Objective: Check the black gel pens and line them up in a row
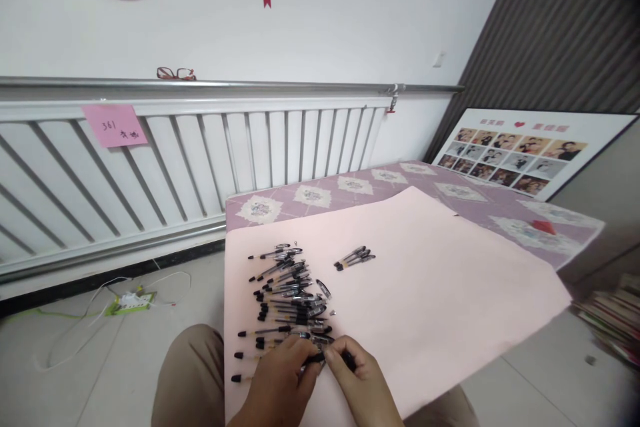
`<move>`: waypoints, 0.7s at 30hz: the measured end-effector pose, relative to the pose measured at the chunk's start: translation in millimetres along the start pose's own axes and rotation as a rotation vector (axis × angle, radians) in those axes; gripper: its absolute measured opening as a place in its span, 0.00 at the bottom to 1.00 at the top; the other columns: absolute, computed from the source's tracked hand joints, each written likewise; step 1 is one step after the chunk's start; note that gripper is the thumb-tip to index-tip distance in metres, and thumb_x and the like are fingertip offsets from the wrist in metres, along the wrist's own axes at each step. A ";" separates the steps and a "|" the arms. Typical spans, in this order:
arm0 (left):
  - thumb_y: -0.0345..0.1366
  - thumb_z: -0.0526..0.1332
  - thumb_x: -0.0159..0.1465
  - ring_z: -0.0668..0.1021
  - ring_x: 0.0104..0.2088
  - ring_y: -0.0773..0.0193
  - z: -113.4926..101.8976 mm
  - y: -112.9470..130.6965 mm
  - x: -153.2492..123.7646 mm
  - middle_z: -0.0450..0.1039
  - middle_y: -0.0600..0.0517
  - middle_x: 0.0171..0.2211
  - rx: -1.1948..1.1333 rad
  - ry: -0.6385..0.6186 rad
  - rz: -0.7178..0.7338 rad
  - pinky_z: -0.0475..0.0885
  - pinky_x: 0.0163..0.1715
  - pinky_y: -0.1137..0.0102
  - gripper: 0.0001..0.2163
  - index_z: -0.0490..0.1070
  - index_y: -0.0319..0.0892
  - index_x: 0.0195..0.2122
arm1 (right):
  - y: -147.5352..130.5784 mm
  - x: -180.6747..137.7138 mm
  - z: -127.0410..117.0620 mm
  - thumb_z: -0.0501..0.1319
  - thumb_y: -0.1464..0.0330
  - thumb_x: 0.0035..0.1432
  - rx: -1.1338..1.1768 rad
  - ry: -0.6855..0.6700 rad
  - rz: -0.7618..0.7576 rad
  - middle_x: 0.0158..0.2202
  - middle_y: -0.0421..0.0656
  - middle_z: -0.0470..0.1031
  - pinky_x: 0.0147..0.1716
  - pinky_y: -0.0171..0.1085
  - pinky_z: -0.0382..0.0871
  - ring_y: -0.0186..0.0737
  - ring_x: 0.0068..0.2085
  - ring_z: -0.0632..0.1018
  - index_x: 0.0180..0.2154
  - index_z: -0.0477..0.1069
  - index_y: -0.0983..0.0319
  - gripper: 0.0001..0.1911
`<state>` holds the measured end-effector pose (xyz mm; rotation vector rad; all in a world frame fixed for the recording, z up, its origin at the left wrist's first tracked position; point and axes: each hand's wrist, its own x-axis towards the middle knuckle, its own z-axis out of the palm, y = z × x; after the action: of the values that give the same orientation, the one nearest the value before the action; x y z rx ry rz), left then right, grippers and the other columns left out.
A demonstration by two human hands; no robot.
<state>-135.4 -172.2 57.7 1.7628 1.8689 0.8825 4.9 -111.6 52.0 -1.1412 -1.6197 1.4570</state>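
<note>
My left hand (284, 383) is closed around a black pen part (314, 359) above the near edge of the paper. Close beside it, my right hand (364, 380) pinches another black pen part (349, 360), its thumb meeting the tip of the piece in the left hand. Whether the two parts belong to one pen I cannot tell. Under and beyond the hands lies a long row of black pens (280, 293) with clear barrels, partly hidden by my left hand. To their right rests a small bundle of several pens (354, 258). A loose black cap (323, 289) lies between.
Pale pink paper (440, 280) covers most of a table with a purple patterned cloth (360, 185). A white radiator (200, 153) stands behind. A photo board (530, 147) leans at the right, and a power strip (131, 301) lies on the floor at left.
</note>
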 end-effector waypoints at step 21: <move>0.33 0.54 0.60 0.73 0.33 0.64 7.5 -10.0 1.4 0.72 0.52 0.32 -0.112 -0.026 0.031 0.63 0.32 0.73 0.06 0.70 0.45 0.34 | 2.6 4.4 1.8 0.65 0.60 0.45 0.110 -0.055 -0.012 0.25 0.39 0.73 0.32 0.34 0.64 0.38 0.30 0.71 0.25 0.73 0.61 0.11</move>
<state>-137.6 -169.6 45.6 1.7313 1.7453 0.9516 2.0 -108.3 48.8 -1.0369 -1.5604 1.5622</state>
